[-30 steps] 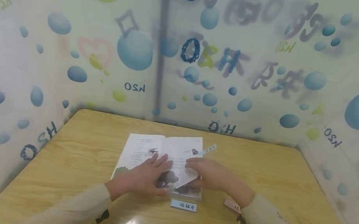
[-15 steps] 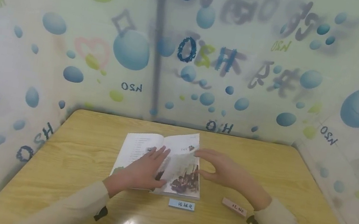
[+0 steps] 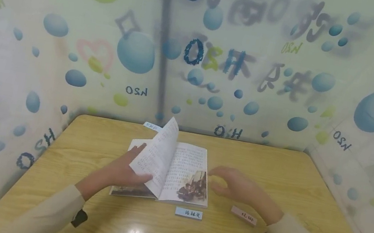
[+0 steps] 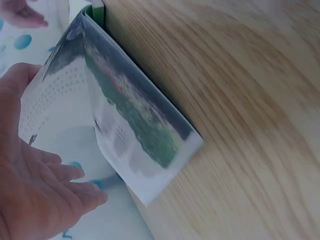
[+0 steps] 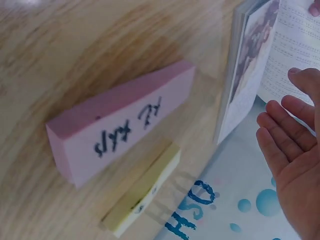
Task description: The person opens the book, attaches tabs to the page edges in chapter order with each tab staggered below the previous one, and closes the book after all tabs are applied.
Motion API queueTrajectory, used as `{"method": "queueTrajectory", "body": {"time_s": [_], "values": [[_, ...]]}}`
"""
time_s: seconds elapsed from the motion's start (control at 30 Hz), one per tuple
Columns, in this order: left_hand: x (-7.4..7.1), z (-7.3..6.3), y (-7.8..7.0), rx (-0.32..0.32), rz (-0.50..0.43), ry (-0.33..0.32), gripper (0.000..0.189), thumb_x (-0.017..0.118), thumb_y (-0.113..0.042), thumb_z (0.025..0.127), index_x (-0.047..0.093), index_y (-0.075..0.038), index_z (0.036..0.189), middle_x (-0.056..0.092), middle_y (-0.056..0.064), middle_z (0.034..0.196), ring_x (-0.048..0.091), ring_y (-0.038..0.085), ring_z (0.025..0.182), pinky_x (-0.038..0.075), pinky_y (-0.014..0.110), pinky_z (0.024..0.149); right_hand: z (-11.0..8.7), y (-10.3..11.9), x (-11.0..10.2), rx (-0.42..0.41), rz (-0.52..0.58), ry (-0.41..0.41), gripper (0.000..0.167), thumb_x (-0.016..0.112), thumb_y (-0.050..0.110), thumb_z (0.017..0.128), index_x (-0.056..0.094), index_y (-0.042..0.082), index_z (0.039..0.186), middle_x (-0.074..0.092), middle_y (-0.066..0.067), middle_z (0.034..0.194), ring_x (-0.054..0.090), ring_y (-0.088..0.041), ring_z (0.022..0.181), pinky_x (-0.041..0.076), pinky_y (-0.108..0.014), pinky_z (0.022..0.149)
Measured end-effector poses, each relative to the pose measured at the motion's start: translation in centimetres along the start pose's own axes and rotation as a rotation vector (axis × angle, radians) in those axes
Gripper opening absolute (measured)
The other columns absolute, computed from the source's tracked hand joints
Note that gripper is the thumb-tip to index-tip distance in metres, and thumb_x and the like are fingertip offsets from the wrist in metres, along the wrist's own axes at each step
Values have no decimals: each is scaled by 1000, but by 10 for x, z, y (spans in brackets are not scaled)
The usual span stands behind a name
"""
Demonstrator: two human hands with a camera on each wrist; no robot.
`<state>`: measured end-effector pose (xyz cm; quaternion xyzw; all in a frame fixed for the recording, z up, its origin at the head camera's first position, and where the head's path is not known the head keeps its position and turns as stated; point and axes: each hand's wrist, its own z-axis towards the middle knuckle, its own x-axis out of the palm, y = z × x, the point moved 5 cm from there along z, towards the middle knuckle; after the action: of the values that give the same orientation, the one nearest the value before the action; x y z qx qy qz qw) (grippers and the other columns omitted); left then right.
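An open book (image 3: pixel 186 174) lies in the middle of the wooden table (image 3: pixel 275 168). My left hand (image 3: pixel 122 171) is at its left half, where straight fingers prop up a sheaf of text pages (image 3: pixel 156 156) that stands nearly upright. The left wrist view shows that hand (image 4: pixel 45 195) with an open palm beside the lifted pages (image 4: pixel 120 120). A pale slip (image 3: pixel 152 126) sticks out at the top of the raised pages. My right hand (image 3: pixel 233 184) hovers just right of the book, fingers relaxed and holding nothing. Its open palm (image 5: pixel 292 145) faces the book's edge (image 5: pixel 240 75).
A pink block with handwriting (image 3: pixel 244 215) (image 5: pixel 125 130) lies by my right wrist, with a yellowish pad (image 5: pixel 145 192) beside it. A small blue label (image 3: pixel 188 213) sits in front of the book. Bubble-patterned walls (image 3: pixel 194 72) close in the table on three sides.
My left hand slid under the pages and raised a sheaf toward the left. My right hand let go of the page and drew back to the right of the book.
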<state>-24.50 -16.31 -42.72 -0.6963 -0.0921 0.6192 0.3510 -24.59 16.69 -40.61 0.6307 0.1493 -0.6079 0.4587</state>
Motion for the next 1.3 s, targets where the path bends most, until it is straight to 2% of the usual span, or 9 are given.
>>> {"method": "queueTrajectory", "body": {"time_s": [0.07,0.23,0.33,0.43,0.63,0.7,0.87,1.03,1.3], "values": [[-5,-4,6,9,7,-9,105,75,-51,87,22,4,158,26,29,160,24,48,145,28,61,113,0,-1,5,20,14,28,36,74,10,93,66,3,127,68,-10,125,63,-25,117,50,-41,99],[-14,-13,15,73,66,-38,97,73,-45,92,24,11,154,33,34,153,38,48,138,34,60,110,1,-1,20,98,19,108,33,73,14,95,67,9,127,67,-4,124,62,-19,115,51,-38,98],[-18,-18,17,59,112,-43,96,73,-43,92,24,14,153,34,36,152,39,49,137,34,60,109,4,1,30,65,-17,117,36,75,19,94,67,8,127,66,-4,125,61,-19,115,50,-38,99],[-21,-22,17,41,147,-45,96,75,-40,92,24,14,152,34,37,152,39,51,136,34,61,109,7,4,37,25,-56,121,45,77,25,92,65,6,132,62,-6,134,58,-22,123,45,-40,105],[-14,-24,14,25,251,-65,98,77,-43,90,26,12,153,33,36,153,36,52,138,32,61,110,10,5,45,51,-74,165,62,79,36,89,60,6,139,50,-10,150,46,-29,138,35,-45,112],[-9,-22,11,55,290,-80,98,77,-42,89,28,13,152,32,36,153,34,53,138,31,61,111,11,5,47,60,-54,175,67,80,39,87,59,6,141,48,-10,152,43,-30,139,33,-46,113],[7,-11,-5,184,321,-109,90,78,-38,88,36,15,148,34,39,151,32,57,137,29,61,112,14,5,50,101,-20,199,72,81,46,84,58,11,143,42,-9,157,39,-30,142,31,-47,114],[23,1,-20,236,338,-49,87,74,-38,91,35,14,149,29,38,154,28,56,140,26,60,114,16,4,52,132,-23,207,69,82,46,83,60,14,141,40,-9,158,38,-30,143,31,-46,115],[48,17,-33,213,373,121,84,68,-45,97,33,2,156,22,23,163,17,49,147,22,61,115,17,6,52,152,5,227,67,84,41,83,60,14,139,40,-11,158,38,-32,143,31,-48,115]]}}
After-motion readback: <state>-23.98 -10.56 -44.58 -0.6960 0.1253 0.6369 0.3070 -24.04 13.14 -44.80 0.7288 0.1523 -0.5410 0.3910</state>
